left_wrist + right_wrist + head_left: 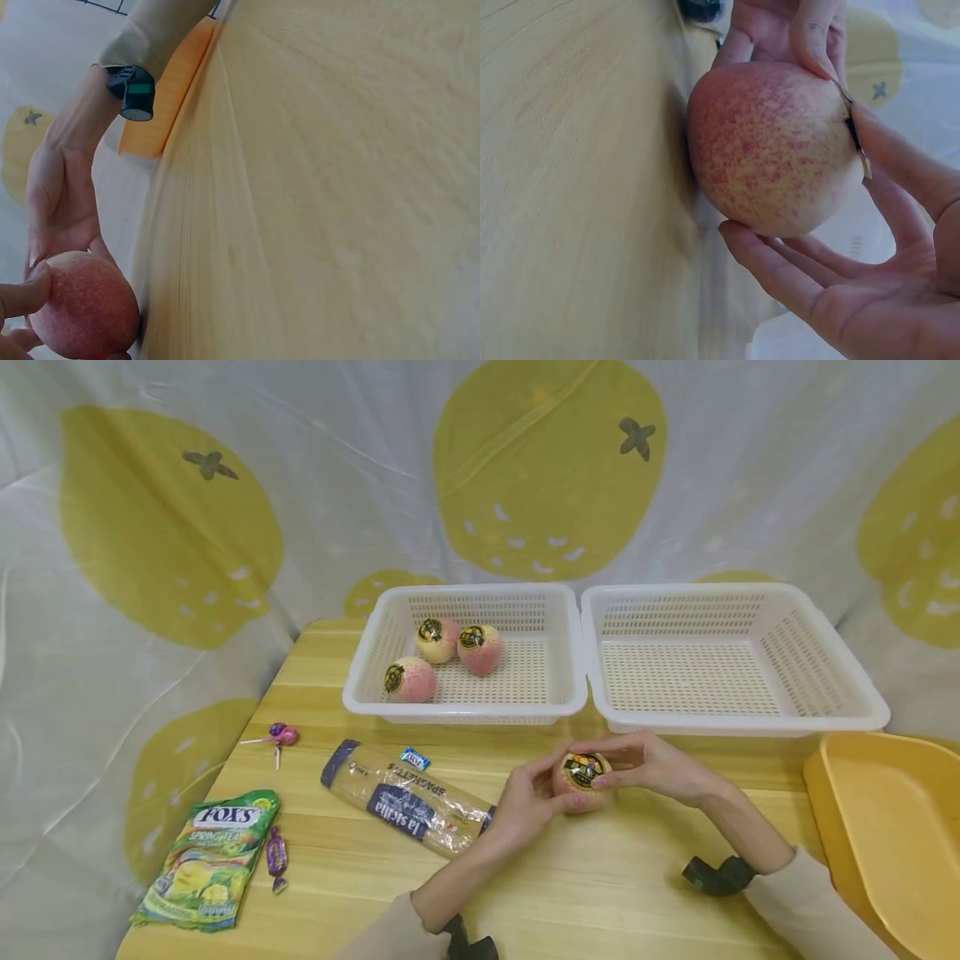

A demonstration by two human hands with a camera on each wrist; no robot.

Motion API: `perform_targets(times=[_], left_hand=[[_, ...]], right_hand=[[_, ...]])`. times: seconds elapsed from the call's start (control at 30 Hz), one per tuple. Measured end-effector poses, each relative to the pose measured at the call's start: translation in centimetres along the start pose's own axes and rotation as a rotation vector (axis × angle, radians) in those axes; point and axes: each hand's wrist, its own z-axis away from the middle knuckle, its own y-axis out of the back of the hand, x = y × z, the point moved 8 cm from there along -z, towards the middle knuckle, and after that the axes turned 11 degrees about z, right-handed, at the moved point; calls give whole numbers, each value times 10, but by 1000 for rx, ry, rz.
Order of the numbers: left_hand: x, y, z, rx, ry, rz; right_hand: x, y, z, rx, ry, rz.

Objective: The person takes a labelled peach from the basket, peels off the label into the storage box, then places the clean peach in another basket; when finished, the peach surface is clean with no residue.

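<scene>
Hands' grip (525, 802) (660, 768) cupping stickered peach (581, 779), beside "la sicilia" spaghetti (408, 799), "FOX'S" bag (210, 858)

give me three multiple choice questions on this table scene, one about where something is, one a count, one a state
1. Where does the spaghetti packet lie?
A. in the right basket
B. on the table in front of the left basket
C. in the yellow tub

2. How many peaches sit in the left basket?
A. one
B. three
C. five

3. How is the peach near the table's front held?
A. between both hands
B. by the left hand alone
C. by neither hand

Answers: 1 B, the packet rests on the wooden table before that basket. 2 B, three stickered peaches show inside it. 3 A, the left hand and the right hand each hold a side of it.
</scene>
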Motion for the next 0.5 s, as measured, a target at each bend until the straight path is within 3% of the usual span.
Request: perform_targets(times=[0.27, 0.5], left_hand=[[0, 14, 3, 95, 54, -29], [0, 19, -1, 103, 44, -49]], right_hand=[[-4, 5, 2, 134, -52, -1], [-3, 3, 1, 222, -113, 22]])
